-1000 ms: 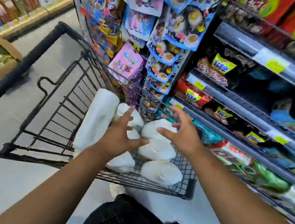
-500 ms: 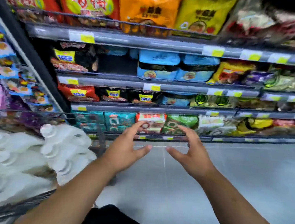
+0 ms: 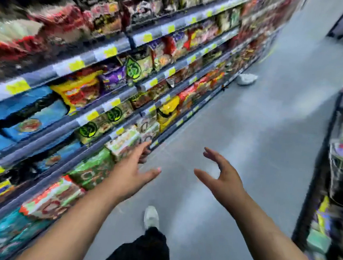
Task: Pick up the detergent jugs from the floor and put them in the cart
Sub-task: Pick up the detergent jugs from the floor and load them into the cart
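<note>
Far down the aisle at about 1 o'clock, a white lump (image 3: 246, 79) lies on the floor (image 3: 247, 157) against the foot of the shelving (image 3: 128, 97). Too blurred to confirm, but by colour and position I read it as one of the detergent jugs to collect. Nothing else jug-like in frame. The cart is out of view.

Left hand (image 3: 130, 174) sits at 6–7 o'clock, fingers spread, palm turned inward, holding nothing. Right hand (image 3: 222, 180) sits at 5 o'clock, fingers curled in a loose claw, thumb apart, also holding nothing. So both grips are open and empty, well apart from the lump. The left hand's fingertips overlap the lowest shelf packets in the picture; I can't tell whether they touch.

One white shoe (image 3: 151, 217) is planted ahead at 6 o'clock, below the hands, dark trouser leg behind it.

Step in hand, my read: transit to the next pickup, no grasp started.

Next move calls for:
- close the gap down the aisle toward 1 o'clock, keeping clear of the shelf edge on the left and the rack (image 3: 341, 165) at 3 o'clock
- bend or crouch, since the target is at floor level
- find the handle; its orientation is not readable from here
- a full jug is likely heavy, so a two-hand lift may be safer
</note>
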`<state>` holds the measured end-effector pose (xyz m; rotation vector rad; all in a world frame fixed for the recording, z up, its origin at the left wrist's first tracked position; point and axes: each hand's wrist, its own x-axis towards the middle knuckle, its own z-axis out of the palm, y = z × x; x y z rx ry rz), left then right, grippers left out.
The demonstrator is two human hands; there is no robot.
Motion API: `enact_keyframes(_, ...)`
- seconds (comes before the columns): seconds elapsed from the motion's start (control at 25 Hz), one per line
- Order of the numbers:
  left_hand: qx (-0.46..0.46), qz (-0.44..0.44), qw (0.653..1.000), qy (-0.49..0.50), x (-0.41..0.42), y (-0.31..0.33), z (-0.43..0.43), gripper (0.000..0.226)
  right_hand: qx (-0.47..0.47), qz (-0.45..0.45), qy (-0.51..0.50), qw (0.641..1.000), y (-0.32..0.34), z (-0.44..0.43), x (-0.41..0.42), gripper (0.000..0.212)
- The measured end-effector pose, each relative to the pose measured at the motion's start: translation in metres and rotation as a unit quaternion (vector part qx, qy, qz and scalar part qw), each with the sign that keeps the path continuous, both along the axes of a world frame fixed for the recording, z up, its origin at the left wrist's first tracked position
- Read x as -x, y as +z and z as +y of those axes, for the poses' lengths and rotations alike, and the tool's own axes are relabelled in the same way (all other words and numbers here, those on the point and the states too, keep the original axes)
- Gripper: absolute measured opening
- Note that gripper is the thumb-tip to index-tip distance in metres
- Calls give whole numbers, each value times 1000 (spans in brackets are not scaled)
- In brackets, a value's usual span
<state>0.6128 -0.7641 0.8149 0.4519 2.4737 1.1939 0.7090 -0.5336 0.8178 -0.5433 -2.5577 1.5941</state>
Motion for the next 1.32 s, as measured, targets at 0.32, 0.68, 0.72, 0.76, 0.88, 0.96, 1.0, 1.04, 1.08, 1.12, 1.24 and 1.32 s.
enact_keyframes(0.32,-18,-32,985,-166,182,-27,223,79,-45,-19,-143,988,-3,193,113,60)
enact_keyframes(0.68,-7,-38,959,-280,347,-16,436,80,-46,-27,-259,964,-11,368,216,64)
enact_keyframes(0.72,-4,-42,957,-287,364,-16,463,80,-36,-27,-272,961,-15,392,226,63)
enact_keyframes(0.76,-2,-42,956,-292,384,-19,499,80,-29,-21,-288,957,-21,424,240,63)
enact_keyframes(0.88,-11,-39,964,-264,434,-24,600,79,-30,-11,-272,962,-31,531,288,62)
enact_keyframes(0.96,-23,-55,970,-236,461,-21,656,78,-32,-13,-250,968,-24,599,326,62)
enact_keyframes(1.0,-25,-59,972,-227,470,-16,680,78,-34,-11,-245,969,-18,628,344,62)
enact_keyframes(1.04,-26,-59,973,-221,481,-11,701,78,-38,-7,-235,971,-11,655,362,62)
enact_keyframes(1.08,-28,-62,975,-212,497,-9,725,78,-40,-5,-224,974,-6,686,385,61)
enact_keyframes(1.12,-26,-64,977,-202,513,-6,748,78,-39,-7,-218,975,0,712,408,61)
enact_keyframes(1.24,-38,-58,984,-163,580,-4,816,78,-37,-8,-193,980,6,788,491,59)
enact_keyframes(1.32,-44,-55,986,-149,633,-11,862,79,-35,-4,-187,982,-1,834,545,60)
